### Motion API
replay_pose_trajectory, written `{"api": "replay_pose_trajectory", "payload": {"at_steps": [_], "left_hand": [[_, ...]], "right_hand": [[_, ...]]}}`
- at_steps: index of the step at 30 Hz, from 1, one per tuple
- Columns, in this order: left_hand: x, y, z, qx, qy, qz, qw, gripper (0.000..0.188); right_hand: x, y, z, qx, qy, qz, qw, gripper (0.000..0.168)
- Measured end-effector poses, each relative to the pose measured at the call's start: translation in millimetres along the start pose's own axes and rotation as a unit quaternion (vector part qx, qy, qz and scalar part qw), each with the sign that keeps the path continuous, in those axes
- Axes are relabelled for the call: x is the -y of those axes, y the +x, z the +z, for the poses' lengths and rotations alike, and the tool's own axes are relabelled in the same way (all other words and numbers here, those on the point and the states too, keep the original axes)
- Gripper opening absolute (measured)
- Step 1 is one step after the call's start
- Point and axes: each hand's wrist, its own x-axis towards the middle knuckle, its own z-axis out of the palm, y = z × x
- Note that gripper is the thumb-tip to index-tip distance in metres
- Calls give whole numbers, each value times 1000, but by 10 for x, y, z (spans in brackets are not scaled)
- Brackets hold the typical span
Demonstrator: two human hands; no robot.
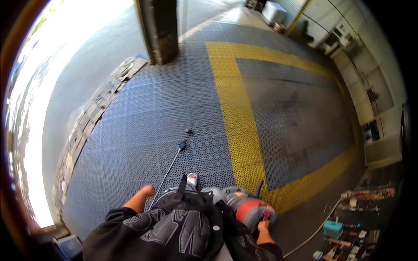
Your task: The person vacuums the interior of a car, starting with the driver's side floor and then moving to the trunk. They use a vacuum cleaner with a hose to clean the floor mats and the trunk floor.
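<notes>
My right hand is closed around the red top handle of a red and grey canister machine, which looks like a wet and dry vacuum cleaner. The machine is at my right side, against my dark clothing. My left hand is blurred, out to the left at waist height, with its fingers seemingly curled; whether it holds anything cannot be made out. Just right of it runs a thin pale rod or cable with a blue fitting and a dark end piece. A white shoe shows below me.
Blue-grey perforated floor tiles carry a yellow border. A dark pillar rises ahead, by a broken floor edge on the left. Cabinets line the right wall. At lower right are tools, a teal box and a pale hose.
</notes>
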Motion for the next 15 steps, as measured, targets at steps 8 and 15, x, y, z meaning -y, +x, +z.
{"api": "replay_pose_trajectory", "payload": {"at_steps": [8, 15], "left_hand": [[-2469, 1520, -5673, -260, -346, 209, 877, 32], [-2985, 3031, -6323, -111, -227, 28, 967, 29]], "right_hand": [[2259, 1574, -1225, -14, -11, -121, 993, 40], [4707, 3004, -2179, -28, -56, -95, 994, 37]]}}
